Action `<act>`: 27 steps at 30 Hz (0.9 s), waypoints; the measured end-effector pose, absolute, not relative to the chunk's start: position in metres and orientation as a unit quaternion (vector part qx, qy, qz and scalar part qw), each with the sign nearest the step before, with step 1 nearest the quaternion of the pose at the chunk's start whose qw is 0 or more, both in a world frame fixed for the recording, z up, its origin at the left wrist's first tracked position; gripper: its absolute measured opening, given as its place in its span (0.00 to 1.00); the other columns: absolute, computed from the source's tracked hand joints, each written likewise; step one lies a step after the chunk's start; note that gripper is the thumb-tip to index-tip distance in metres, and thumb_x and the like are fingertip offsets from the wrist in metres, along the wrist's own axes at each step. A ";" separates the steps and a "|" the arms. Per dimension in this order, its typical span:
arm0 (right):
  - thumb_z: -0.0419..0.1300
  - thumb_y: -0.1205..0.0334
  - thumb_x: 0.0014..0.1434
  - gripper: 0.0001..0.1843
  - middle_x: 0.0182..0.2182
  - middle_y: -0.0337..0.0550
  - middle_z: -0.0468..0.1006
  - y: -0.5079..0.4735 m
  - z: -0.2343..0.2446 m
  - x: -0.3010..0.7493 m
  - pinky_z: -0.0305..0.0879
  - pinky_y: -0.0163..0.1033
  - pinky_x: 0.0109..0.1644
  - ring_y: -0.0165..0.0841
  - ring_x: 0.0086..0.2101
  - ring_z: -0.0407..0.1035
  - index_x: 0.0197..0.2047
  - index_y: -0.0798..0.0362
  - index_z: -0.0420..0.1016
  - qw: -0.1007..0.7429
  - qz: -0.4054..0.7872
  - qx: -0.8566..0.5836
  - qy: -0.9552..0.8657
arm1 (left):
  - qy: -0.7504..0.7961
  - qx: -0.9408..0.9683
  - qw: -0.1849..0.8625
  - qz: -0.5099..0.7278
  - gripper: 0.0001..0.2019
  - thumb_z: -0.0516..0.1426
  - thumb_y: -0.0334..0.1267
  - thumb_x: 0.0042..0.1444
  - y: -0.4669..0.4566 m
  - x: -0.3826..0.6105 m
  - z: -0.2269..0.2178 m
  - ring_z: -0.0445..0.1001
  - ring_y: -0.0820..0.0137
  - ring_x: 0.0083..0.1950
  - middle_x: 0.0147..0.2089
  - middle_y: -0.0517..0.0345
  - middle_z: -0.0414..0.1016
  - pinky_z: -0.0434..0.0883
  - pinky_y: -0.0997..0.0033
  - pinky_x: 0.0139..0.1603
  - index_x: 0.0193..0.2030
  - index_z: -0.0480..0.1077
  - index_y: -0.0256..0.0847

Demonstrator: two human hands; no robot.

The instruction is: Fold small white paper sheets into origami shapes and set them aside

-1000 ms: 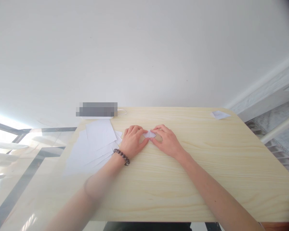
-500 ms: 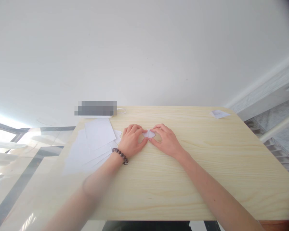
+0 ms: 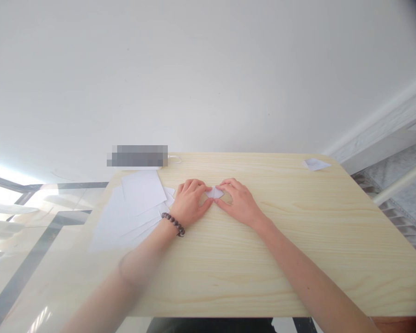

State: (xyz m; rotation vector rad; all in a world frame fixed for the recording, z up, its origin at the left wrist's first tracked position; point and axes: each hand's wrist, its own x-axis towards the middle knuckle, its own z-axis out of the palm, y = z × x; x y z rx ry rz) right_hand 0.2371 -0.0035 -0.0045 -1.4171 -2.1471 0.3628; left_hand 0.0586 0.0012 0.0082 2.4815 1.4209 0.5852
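Observation:
A small folded piece of white paper [image 3: 215, 192] lies between my two hands near the middle of the table. My left hand [image 3: 193, 200], with a dark bead bracelet at the wrist, pinches its left side between thumb and fingers. On the right side, my right hand [image 3: 238, 200] grips it the same way. Both thumbs meet close together at the paper's near edge. The fingertips cover parts of its outline. Just left of my left hand, several loose white sheets [image 3: 143, 192] are spread in an overlapping pile, partly under my left wrist.
The light wooden table [image 3: 298, 240] stands against a pale wall [image 3: 208, 74]. A folded white paper piece [image 3: 317, 164] rests at its far right corner. At the far left edge sits a blurred-out grey object [image 3: 138, 156] with a white base and a white cable [image 3: 176, 159].

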 end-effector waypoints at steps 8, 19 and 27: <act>0.56 0.60 0.53 0.14 0.43 0.43 0.68 -0.003 -0.004 0.240 0.60 0.42 0.49 0.34 0.43 0.64 0.45 0.48 0.70 0.286 0.165 -0.517 -0.790 | 0.484 0.846 0.105 0.199 0.12 0.49 0.40 0.56 0.001 0.057 0.008 0.61 0.63 0.49 0.44 0.55 0.66 0.59 0.60 0.48 0.45 0.67 0.45; 0.58 0.59 0.51 0.13 0.42 0.42 0.67 -0.001 -0.003 0.244 0.66 0.38 0.39 0.30 0.35 0.66 0.41 0.49 0.71 0.310 0.234 -0.527 -0.756 | 0.489 0.845 0.092 0.196 0.11 0.50 0.40 0.55 0.003 0.058 0.008 0.62 0.63 0.48 0.43 0.56 0.68 0.60 0.61 0.46 0.45 0.66 0.45; 0.55 0.63 0.54 0.10 0.39 0.42 0.68 0.000 -0.007 0.247 0.66 0.36 0.37 0.28 0.33 0.66 0.39 0.50 0.73 0.334 0.236 -0.504 -0.761 | 0.490 0.846 0.082 0.197 0.09 0.51 0.41 0.55 0.003 0.057 0.007 0.62 0.63 0.46 0.38 0.56 0.69 0.60 0.62 0.45 0.39 0.69 0.43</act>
